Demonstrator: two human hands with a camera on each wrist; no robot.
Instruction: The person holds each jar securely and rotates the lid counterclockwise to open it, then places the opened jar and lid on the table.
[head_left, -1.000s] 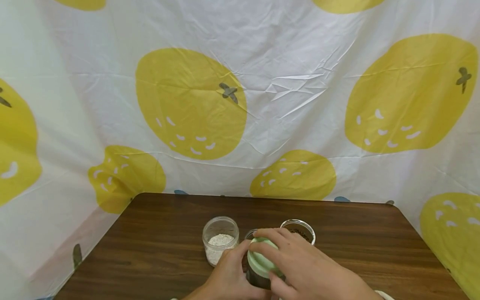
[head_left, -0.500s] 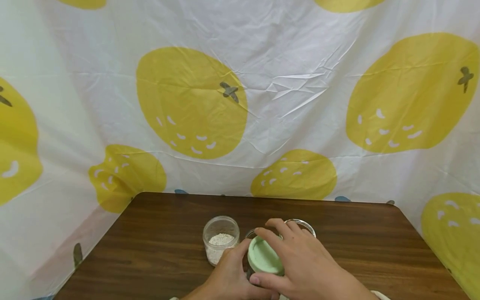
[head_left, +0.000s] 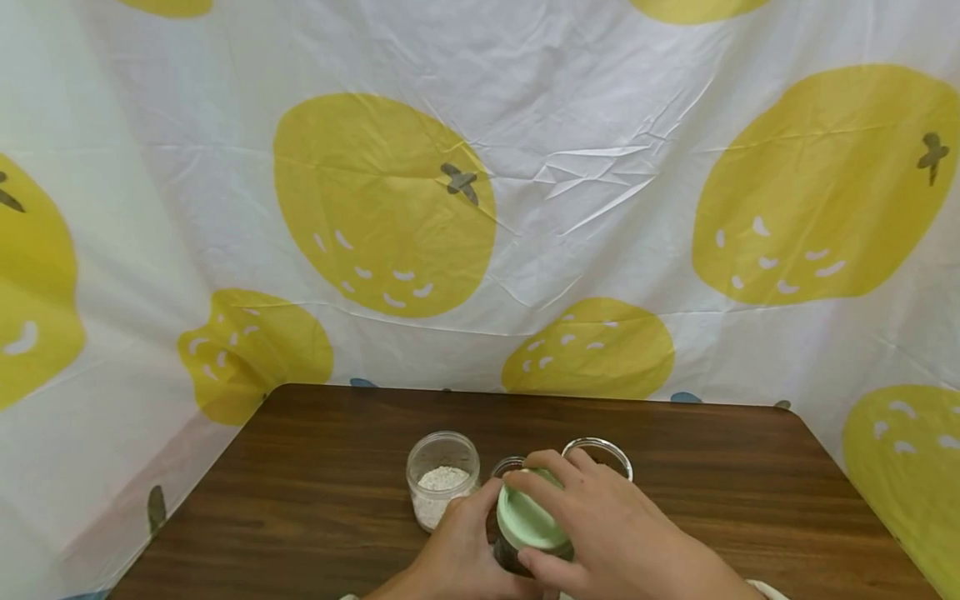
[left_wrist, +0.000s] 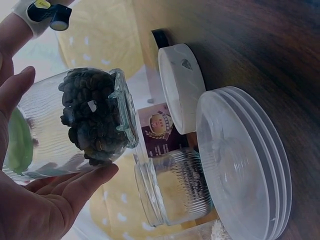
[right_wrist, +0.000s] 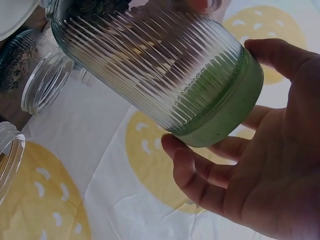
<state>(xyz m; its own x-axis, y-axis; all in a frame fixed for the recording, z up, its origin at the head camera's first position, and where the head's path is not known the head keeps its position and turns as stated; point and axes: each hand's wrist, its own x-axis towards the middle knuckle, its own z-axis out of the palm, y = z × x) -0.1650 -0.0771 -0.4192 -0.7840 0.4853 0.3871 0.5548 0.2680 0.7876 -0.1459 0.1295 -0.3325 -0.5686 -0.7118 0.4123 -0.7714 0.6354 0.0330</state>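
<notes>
My left hand (head_left: 468, 550) holds a ribbed glass jar (left_wrist: 47, 110) around its side, the thumb on one side and the fingers on the other. Dark beans (left_wrist: 95, 120) fill the bottom of the jar, and the upper part is bare glass. A pale green lid (head_left: 528, 517) sits on the jar's mouth. From above, my right hand (head_left: 611, 521) grips this lid by its rim, with thumb and fingertips on opposite edges. In the right wrist view the lid's side shows level with the jar's top.
A glass jar of white flakes (head_left: 442, 492) stands just left of the hands. Two open jars stand beyond, one small (head_left: 510, 464) and one at the right (head_left: 611, 454). The left wrist view shows stacked clear plastic lids (left_wrist: 235, 165) and a white round container (left_wrist: 182, 90) on the dark wooden table (head_left: 322, 500).
My right hand's fingers spread and shifted around the green lid half a second ago, and now they are drawn in on its rim again. The left hand and jar stay almost still.
</notes>
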